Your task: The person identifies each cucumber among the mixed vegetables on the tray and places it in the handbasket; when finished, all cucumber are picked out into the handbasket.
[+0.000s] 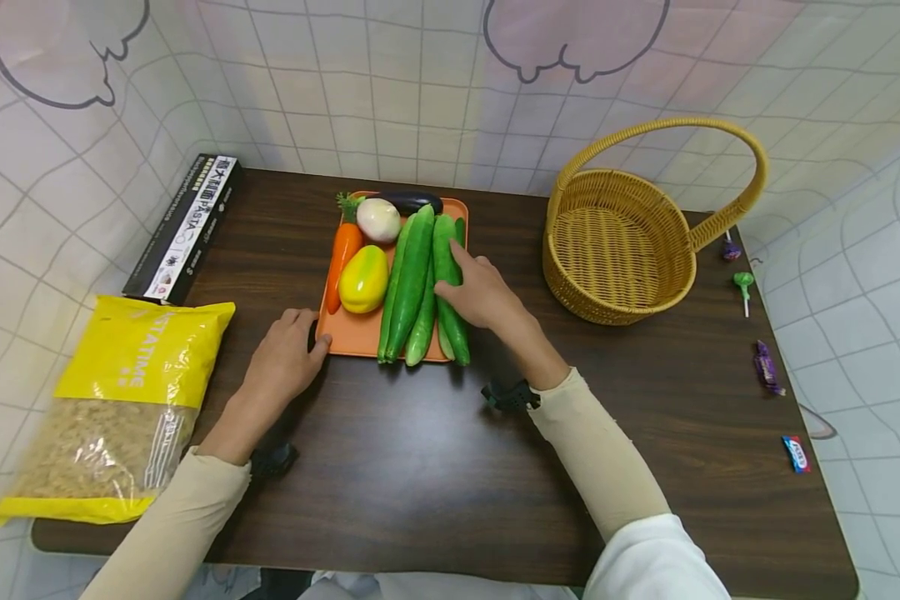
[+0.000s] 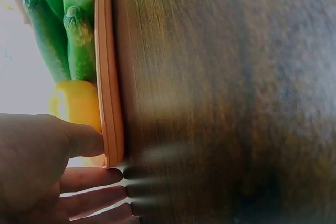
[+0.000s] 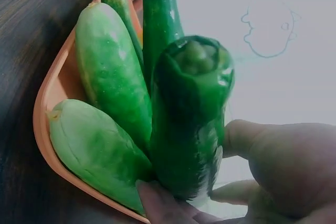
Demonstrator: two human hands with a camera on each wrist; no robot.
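Note:
An orange tray [image 1: 360, 337] on the dark table holds several green cucumbers [image 1: 411, 279], a carrot [image 1: 345, 258], a glossy yellow vegetable [image 1: 363, 279], a round white vegetable [image 1: 378, 220] and a dark eggplant [image 1: 408, 201]. At the tray's front left corner, my left hand [image 1: 283, 354] holds the edge, its thumb over the rim in the left wrist view. My right hand [image 1: 487, 296] grips a cucumber [image 3: 189, 103] on the right of the pile, thumb on one side and fingers on the other. That cucumber's end points up toward the right wrist camera.
An arched-handle wicker basket [image 1: 618, 250] stands right of the tray. On the left lie a yellow pasta bag [image 1: 131, 408] and a black pasta box [image 1: 183, 229]. Along the right edge are a green lollipop [image 1: 743, 283], a purple-wrapped candy [image 1: 767, 368] and a blue-red packet [image 1: 797, 454].

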